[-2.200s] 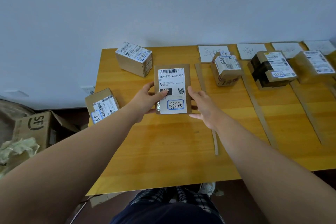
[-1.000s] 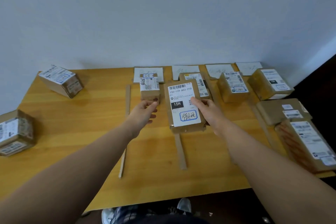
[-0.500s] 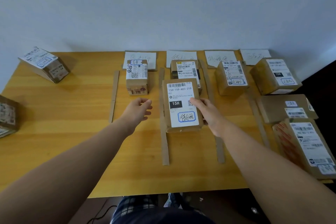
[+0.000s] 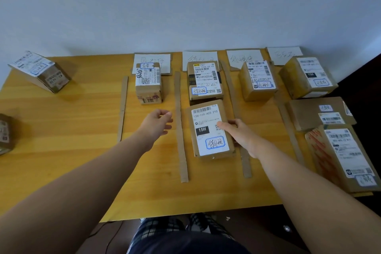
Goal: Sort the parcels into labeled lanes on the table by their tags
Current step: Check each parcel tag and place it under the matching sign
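Holds the flat brown cardboard parcel with the white shipping label (image 4: 208, 136) in one hand now, not two. A couple of seconds back, gripped it from both sides above the bare left part of the yellow wooden table (image 4: 72, 130). Now grips it with the right hand (image 4: 243, 134) alone, thumb laid across the label and fingers curled down the right edge. Keeps the left hand (image 4: 156, 123) empty, fingers loosely curled, above the first lane, just left of the long cardboard divider strip (image 4: 181, 130).

Places the parcel well to the right of where it was, inside the second lane, between that strip and the next cardboard strip (image 4: 246, 163). Sets it just in front of the brown box with black tape (image 4: 204, 80) already lying there. Looks flat on the wood or all but down; cannot tell whether touching the box behind.

Shows a blue-ringed handwritten tag (image 4: 215, 143) much like the matching blue-ringed tag (image 4: 199, 90) on that box, so probably the right lane. Cannot read the white paper lane card (image 4: 200, 59) at the head well enough to confirm.

Means one more parcel as good as sorted, with only the release left. Leaves two outside the lanes: the tilted small brown box (image 4: 39, 72) at the far left corner and the small brown box at the left edge (image 4: 5, 132). Likely next, given the free left hand nearer to them.
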{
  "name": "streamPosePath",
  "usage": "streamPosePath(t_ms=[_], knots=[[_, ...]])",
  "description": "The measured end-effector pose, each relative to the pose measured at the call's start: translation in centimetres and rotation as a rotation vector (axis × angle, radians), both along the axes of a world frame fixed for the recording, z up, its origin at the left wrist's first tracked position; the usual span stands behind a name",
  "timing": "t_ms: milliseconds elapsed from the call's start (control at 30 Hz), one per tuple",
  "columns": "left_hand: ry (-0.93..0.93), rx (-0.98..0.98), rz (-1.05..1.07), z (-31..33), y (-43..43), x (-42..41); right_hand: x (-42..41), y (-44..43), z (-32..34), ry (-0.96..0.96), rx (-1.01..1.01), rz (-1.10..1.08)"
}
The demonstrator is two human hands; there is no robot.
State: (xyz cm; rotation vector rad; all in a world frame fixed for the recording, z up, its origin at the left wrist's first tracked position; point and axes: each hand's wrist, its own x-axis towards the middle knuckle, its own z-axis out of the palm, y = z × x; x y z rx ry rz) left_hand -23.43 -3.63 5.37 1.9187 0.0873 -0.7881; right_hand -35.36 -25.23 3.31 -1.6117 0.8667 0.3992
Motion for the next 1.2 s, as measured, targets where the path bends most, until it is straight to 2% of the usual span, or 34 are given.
streamPosePath(t_ms=[200,367,567,900,1000,1200], knots=[[0.009,0.009,-0.002,-0.2,0.9,-0.7,0.0,0.4,-0.8,0.059,-0.056,-0.029],[0.016,0.018,0.005,-0.3,1.3,-1.1,0.6,0.5,-0.9,0.049,-0.23,0.003],[-0.002,0.006,0.012,-0.1,0.9,-1.3,2.0,1.1,-0.2,0.077,-0.532,0.119],[-0.034,0.009,0.039,0.6,1.5,-1.0,2.9,1.3,0.4,0.081,-0.84,0.158],[-0.072,-0.001,0.042,1.4,2.0,-0.8,3.3,1.4,1.3,0.023,-0.981,0.224],[-0.161,-0.035,0.096,3.9,5.1,0.9,5.5,3.5,4.1,-0.17,-1.02,0.298]])
